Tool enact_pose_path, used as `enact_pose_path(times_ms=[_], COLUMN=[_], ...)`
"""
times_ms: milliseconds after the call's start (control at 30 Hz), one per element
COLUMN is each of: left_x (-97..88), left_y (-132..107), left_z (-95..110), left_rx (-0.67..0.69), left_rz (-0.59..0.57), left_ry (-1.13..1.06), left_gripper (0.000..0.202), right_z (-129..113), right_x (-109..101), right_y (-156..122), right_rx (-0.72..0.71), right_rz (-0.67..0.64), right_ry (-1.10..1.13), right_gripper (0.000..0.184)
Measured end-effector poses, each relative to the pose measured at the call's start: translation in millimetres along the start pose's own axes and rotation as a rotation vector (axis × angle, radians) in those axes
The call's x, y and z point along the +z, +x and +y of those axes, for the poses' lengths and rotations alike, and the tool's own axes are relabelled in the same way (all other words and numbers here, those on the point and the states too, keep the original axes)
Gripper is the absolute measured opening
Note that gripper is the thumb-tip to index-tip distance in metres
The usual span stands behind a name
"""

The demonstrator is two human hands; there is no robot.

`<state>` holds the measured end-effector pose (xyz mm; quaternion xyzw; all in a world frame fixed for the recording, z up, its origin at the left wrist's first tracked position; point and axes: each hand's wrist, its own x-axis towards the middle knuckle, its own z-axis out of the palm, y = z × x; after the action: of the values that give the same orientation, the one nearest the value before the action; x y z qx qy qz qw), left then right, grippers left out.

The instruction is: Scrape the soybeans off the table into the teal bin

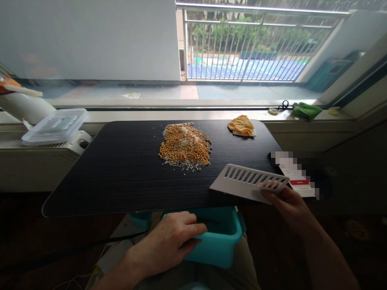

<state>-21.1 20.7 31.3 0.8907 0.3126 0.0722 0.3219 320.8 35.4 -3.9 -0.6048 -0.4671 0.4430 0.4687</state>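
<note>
My right hand [287, 197] is closed on one end of a white plastic panel [238, 187] with a row of slanted slots. The panel is tilted, its lower edge at the front right of the dark tabletop [121, 177]. With fingers bent over the near rim, my left hand [172, 237] grips a teal plastic bin [216, 249] below the table's front edge. Much of the bin's inside is in shadow. A heap of yellow soybeans mixed with white rice grains [186, 145] lies mid-table, loose grains scattered around it.
A folded yellow cloth [242, 125] lies at the back right. Beyond the table's right edge is a partly blurred box [298, 181]. A clear plastic container [56, 127] rests on the radiator [36, 161] at left. On the windowsill [139, 114] sits a green cloth [306, 111].
</note>
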Motion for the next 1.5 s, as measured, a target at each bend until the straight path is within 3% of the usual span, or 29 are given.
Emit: enact_pose_path(times_ms=[100, 300, 467, 1100, 1233, 1400, 1467, 1500], left_x=[-0.2, -1.9, -1.1, -3.0, -3.2, -2.3, -2.1, -2.3], left_y=[1, -4, -12, -19, -20, -21, -21, -20], left_z=[2, 3, 1, -5, -6, -6, -5, -5], left_rx=[0.0, -0.008, -0.028, -0.053, -0.05, -0.053, -0.056, -0.059], left_rz=[-0.006, -0.005, 0.002, 0.011, 0.019, 0.02, 0.018, 0.017], left_ry=[0.0, -0.002, 0.012, 0.004, 0.003, 0.017, 0.019, 0.018], left_gripper=[0.013, 0.016, 0.018, 0.022, 0.023, 0.021, 0.019, 0.019], right_z=[-5, -28, -33, -34, -28, -28, -27, -26], right_x=[5, 36, 57, 51, 50, 35, 27, 24], right_y=[-6, 25, 48, 37, 30, 11, 9, 10], right_rx=[0.017, -0.237, -0.33, -0.233, -0.193, -0.056, -0.041, -0.062], right_rz=[-0.103, 0.046, 0.007, -0.005, -0.11, -0.375, -0.34, -0.247], right_ry=[-0.006, 0.018, 0.042, 0.012, -0.032, -0.06, -0.033, -0.022], right_gripper=[0.028, 0.025, 0.029, 0.029, 0.031, 0.028, 0.027, 0.026])
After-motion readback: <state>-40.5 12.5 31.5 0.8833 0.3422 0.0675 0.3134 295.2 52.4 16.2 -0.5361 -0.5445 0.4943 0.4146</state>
